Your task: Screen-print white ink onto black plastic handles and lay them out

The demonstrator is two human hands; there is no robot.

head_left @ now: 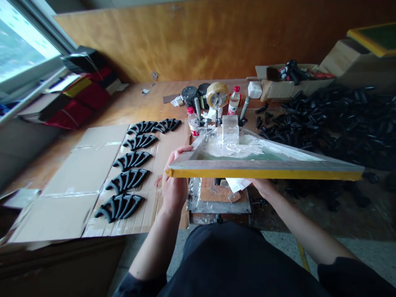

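Note:
A screen frame (266, 173) with a yellow front edge is tilted up over a small base plate (220, 206). White paste lies on its mesh around a pale block (230, 128). My left hand (175, 181) grips the frame's left corner, fingers closed over the edge. My right hand (258, 185) reaches under the frame beside a white cloth or paper (238, 184); its fingers are hidden by the frame. On the cardboard (74, 173) to the left, curved black parts (120, 207) lie in grouped rows.
A large pile of black parts (324, 119) covers the right of the table. Behind the frame stand red-capped bottles (234, 101), dark tubs (189, 95) and a tape roll (217, 95). Cardboard boxes (291, 88) sit at the back right, wrapped bundles (71, 103) at the left.

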